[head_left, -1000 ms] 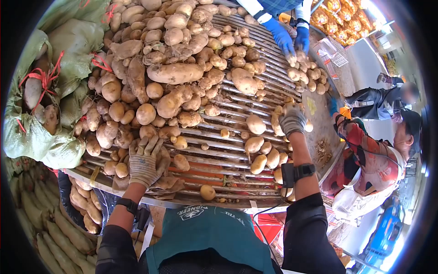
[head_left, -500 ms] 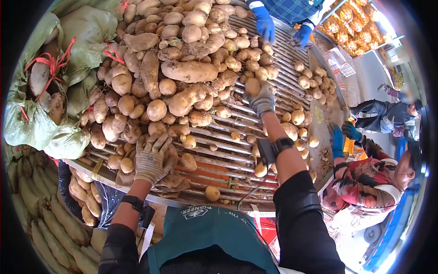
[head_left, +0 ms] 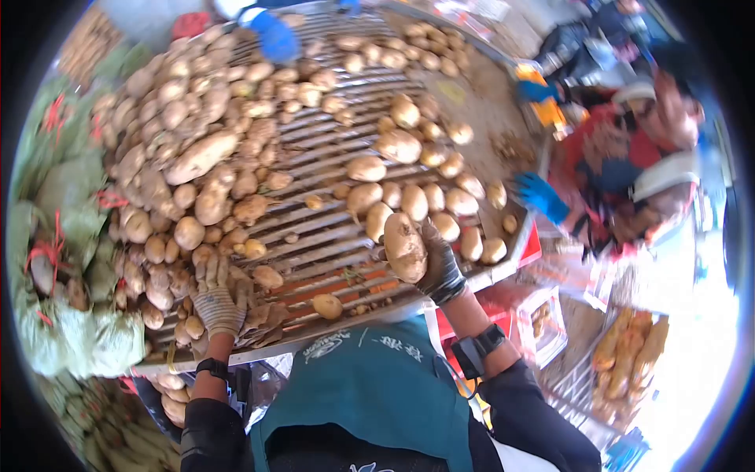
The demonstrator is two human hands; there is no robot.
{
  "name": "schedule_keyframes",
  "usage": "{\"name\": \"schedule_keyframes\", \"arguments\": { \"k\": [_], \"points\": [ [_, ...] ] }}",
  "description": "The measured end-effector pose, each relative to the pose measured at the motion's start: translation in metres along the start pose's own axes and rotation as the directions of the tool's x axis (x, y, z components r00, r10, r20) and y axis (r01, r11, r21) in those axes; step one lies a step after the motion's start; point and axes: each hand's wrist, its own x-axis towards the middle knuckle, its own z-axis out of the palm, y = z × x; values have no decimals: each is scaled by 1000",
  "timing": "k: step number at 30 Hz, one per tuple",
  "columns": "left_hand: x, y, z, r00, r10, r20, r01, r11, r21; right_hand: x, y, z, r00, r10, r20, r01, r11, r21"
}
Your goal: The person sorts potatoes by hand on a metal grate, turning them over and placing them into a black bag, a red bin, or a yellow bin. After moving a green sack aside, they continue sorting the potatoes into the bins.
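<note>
A large potato (head_left: 405, 248) with a dark brown patch is held in my right hand (head_left: 442, 271), above the slatted sorting table near its front edge. My right hand wears a dirty striped glove, its fingers closed round the potato's far side. My left hand (head_left: 219, 303), in a pale striped glove, lies with fingers stretched out on the front of the potato heap (head_left: 189, 134). Beside it lies a crumpled brown cloth (head_left: 267, 318). A group of cleaner-looking potatoes (head_left: 413, 203) sits just beyond my right hand.
Green woven sacks (head_left: 71, 259) tied with red string line the left. A co-worker's blue glove (head_left: 275, 35) reaches in at the far side. Another person in a patterned red top (head_left: 621, 157) stands at the right, a blue-gloved hand (head_left: 541, 197) by the table's edge. Filled bags (head_left: 629, 354) stand lower right.
My right hand has moved from over the middle slats towards the front edge, now with a large potato. My left hand stays by the heap. The view has turned to the right.
</note>
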Motion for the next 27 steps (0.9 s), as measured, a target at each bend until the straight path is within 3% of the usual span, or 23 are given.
{"name": "schedule_keyframes", "arguments": {
  "k": [1, 3, 4, 7, 8, 9, 11, 15, 17, 19, 20, 23, 25, 27],
  "points": [
    [-1, 2, 1, 1000, -5, -9, 5, 1000, 10, -12, 1, -16, 996, 84, 40, -88, 987, 136],
    [0, 9, -7, 997, -43, 66, 40, 998, 46, -47, -2, -4, 998, -1, 65, -12, 980, 197],
    [-1, 5, -2, 1000, 4, 7, -5, 999, 38, -56, -1, 6, 996, -88, -5, 87, 972, 218],
    [-1, 1, 9, 993, 85, -82, -84, 996, 25, -71, 5, -10, 953, -265, 144, 192, 902, 387],
    [-1, 0, 10, 993, 67, -95, -66, 998, 13, -80, 1, -2, 947, -285, 145, 224, 915, 336],
    [-1, -1, 10, 990, 98, -102, -96, 995, 23, -86, -4, 5, 901, -339, 272, 227, 900, 372],
    [-1, 0, 10, 989, 93, -111, -93, 996, 5, -95, 1, -2, 933, -343, 109, 292, 899, 325],
    [0, 0, 8, 992, 103, -66, -89, 979, 185, -118, 5, -7, 922, -376, 89, 325, 879, 349],
    [1, -4, 14, 991, 124, -48, -116, 982, 147, -126, 10, -15, 911, -411, 38, 367, 850, 377],
    [1, -6, 17, 989, 113, -90, -94, 977, 193, -131, 21, -31, 964, -263, 42, 174, 743, 646],
    [1, 9, 0, 998, 62, -34, -56, 988, 142, -130, 3, -18, 851, -282, 443, 73, 899, 431],
    [0, -4, 15, 995, 87, -58, -74, 980, 187, -130, 28, -53, 979, -204, -11, 159, 724, 671],
    [1, 1, 9, 992, 104, -74, -87, 975, 203, -142, 24, -59, 929, -361, -86, 359, 817, 452],
    [-3, 2, 8, 988, 137, -65, -119, 967, 225, -154, 27, -62, 937, -347, -47, 323, 805, 497]
  ]
}}
